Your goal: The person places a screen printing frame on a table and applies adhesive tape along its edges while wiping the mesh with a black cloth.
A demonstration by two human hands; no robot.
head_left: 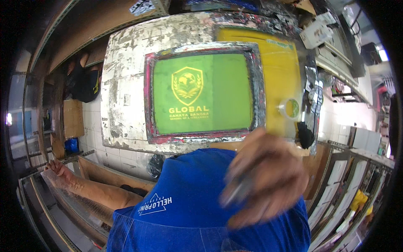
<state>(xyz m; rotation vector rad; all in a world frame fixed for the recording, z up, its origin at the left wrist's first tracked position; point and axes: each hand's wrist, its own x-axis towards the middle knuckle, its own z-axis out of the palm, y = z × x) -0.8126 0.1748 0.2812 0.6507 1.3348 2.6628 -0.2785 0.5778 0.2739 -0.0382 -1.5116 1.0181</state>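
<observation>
Printing looks paused: the green-meshed, grey-framed screen (204, 93) lies flat at the paint-flecked white table's (121, 105) centre. The blurred right hand (264, 176) grips something unclear; the left hand (56, 168) rests open on a shelf rail. Next, a squeegee must be brought.

The person wears a bright blue shirt (197, 197) with short sleeves, and a small white triangular logo with lettering sits on its left side. The cloth looks smooth and plain apart from that mark, with a seam running across low on the near left. Both forearms are bare, with no watch, band or glove in view. The left hand (56, 167) shows clearly at the far left; the right hand (266, 178) is blurred, near and large
</observation>
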